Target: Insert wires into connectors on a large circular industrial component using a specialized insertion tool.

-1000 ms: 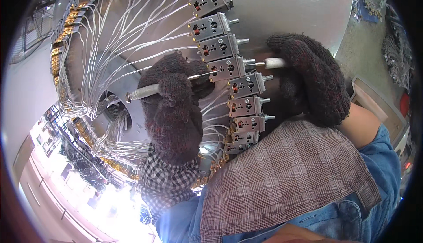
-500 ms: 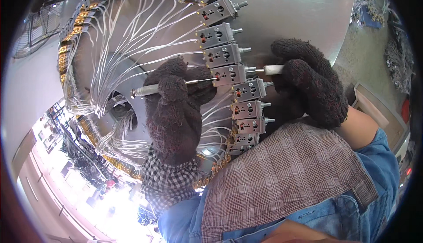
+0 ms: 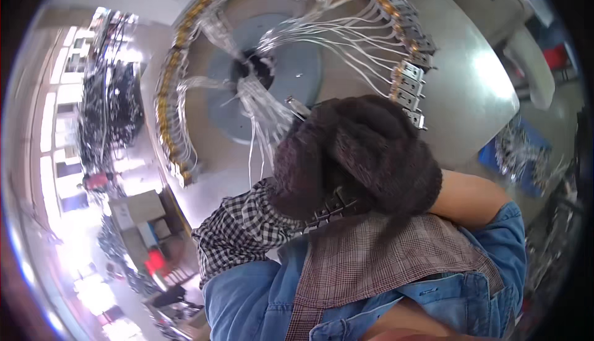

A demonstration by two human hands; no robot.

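Both my hands wear dark knitted gloves and are close together over the near right part of the ring of metal parts. My left hand (image 3: 297, 171) is closed on a screwdriver (image 3: 298, 107); only the back end of its handle shows past the glove, its tip hidden. My right hand (image 3: 380, 155) is curled and overlaps the left one, covering whatever its fingers hold. Small grey boxes with threaded shafts (image 3: 410, 81) stand along the ring beyond the right hand. Several more boxes (image 3: 331, 210) show below the gloves, close to my apron. White wires (image 3: 263, 115) run to the ring's centre.
A round metal table (image 3: 458, 69) carries the ring, with brass-coloured terminals (image 3: 164, 103) along its far and left side. A dark central hole (image 3: 263, 72) gathers the wires. To the right, a blue container (image 3: 532, 161) holds metal parts. Cartons (image 3: 139, 211) stand at the left.
My view has shifted, and the ring now appears farther off. My right hand has come leftward against my left hand. Its white-handled tool, seen on a box's shaft before, is out of sight.
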